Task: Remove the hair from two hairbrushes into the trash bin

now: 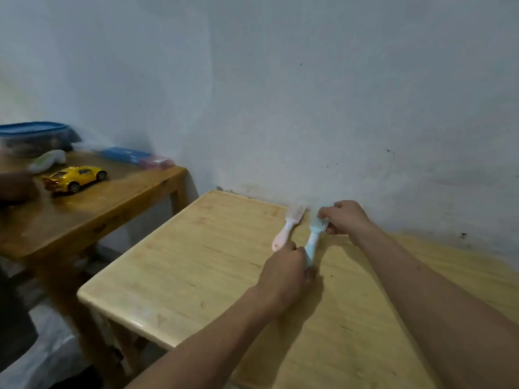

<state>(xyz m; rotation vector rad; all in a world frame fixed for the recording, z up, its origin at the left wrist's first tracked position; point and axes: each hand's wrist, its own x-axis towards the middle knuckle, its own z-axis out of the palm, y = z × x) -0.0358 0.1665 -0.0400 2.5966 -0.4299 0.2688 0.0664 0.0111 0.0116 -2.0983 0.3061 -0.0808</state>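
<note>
A light blue hairbrush (314, 238) lies on the pale wooden table (196, 265) near the wall. My left hand (286, 269) grips its handle. My right hand (344, 217) pinches at the bristle head of the blue hairbrush; any hair in the fingers is too small to make out. A pink hairbrush (289, 227) lies flat just left of the blue one, untouched, its handle end beside my left hand. No trash bin shows clearly in view.
A darker wooden table (92, 209) stands to the left with a yellow toy car (74, 178), a blue-lidded container (33, 137) and small blue and pink boxes (134, 156). A white plastic bag (47, 357) lies on the floor at lower left. The wall is right behind the brushes.
</note>
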